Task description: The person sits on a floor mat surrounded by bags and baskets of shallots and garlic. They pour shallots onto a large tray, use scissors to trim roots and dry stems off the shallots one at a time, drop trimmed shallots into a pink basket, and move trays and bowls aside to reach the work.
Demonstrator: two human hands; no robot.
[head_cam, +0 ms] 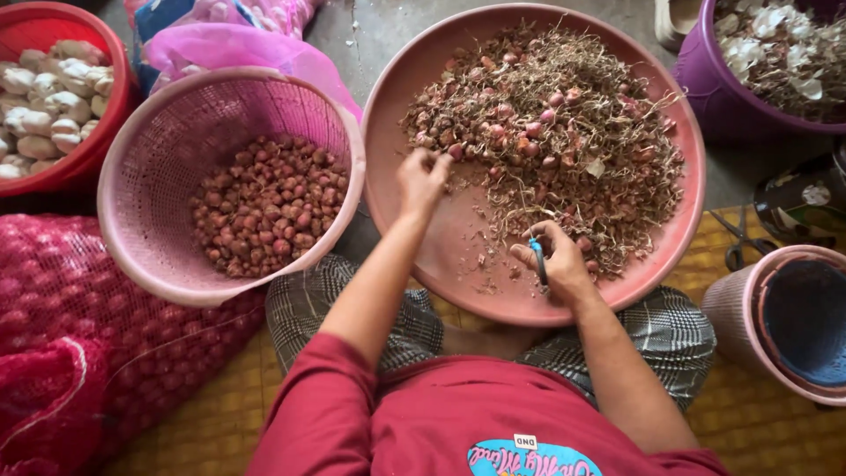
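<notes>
Closest to us are our red shirt and checked trousers, above a woven yellow mat. Our right hand is closed around a small blue-handled tool, resting at the near edge of the shallots with dry roots heaped on the big round pink tray. Our left hand is further in, fingers pinched together on one shallot at the heap's left edge. Left of the tray, the pink basket holds cleaned shallots. Beyond it, a red tub contains garlic bulbs. At far right, a purple tub holds dry peels.
</notes>
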